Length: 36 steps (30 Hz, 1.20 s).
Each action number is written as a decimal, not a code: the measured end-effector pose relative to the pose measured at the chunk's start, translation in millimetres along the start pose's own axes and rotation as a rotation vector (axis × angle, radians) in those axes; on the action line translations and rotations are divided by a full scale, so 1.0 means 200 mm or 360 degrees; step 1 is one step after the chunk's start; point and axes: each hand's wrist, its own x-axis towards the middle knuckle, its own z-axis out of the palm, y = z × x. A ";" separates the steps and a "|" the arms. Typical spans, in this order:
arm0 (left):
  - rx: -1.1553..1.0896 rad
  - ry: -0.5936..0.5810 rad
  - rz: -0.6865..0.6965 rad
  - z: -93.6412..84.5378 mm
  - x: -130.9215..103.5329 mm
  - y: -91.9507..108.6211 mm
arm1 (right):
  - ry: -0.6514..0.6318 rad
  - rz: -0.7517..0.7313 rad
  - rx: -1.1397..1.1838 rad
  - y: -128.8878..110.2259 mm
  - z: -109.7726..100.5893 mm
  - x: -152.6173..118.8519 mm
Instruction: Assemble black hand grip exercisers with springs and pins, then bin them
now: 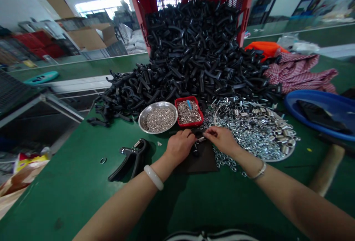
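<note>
Over a dark block on the green table, my left hand is closed on a black plastic part that carries a metal spring. From the other side, my right hand pinches at the end of this spring, thumb and forefinger together. A black hand grip with a spring lies to the left of my left hand, beside a small metal ring. Just beyond my hands are a steel bowl of small metal pieces and a red tray of pins.
A large heap of black plastic parts spills from a red crate. Nuts and springs fill a round tray at the right. Farther right are a blue basin, a wooden handle and a checkered cloth.
</note>
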 end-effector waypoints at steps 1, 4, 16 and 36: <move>-0.0003 0.0003 0.0030 -0.01 -0.02 0.00 | 0.0008 -0.0009 -0.0048 0.00 0.01 0.00; -0.0020 0.0006 0.0102 -0.03 -0.08 -0.01 | 0.0015 -0.0083 -0.0200 0.01 0.02 0.01; -0.0047 -0.0021 0.0029 0.04 -0.13 -0.01 | 0.0149 -0.0454 -0.1049 0.01 0.07 -0.12; -0.0238 -0.0222 0.0156 0.01 0.06 -0.08 | 0.0491 0.0546 -0.1318 0.25 -0.57 -0.47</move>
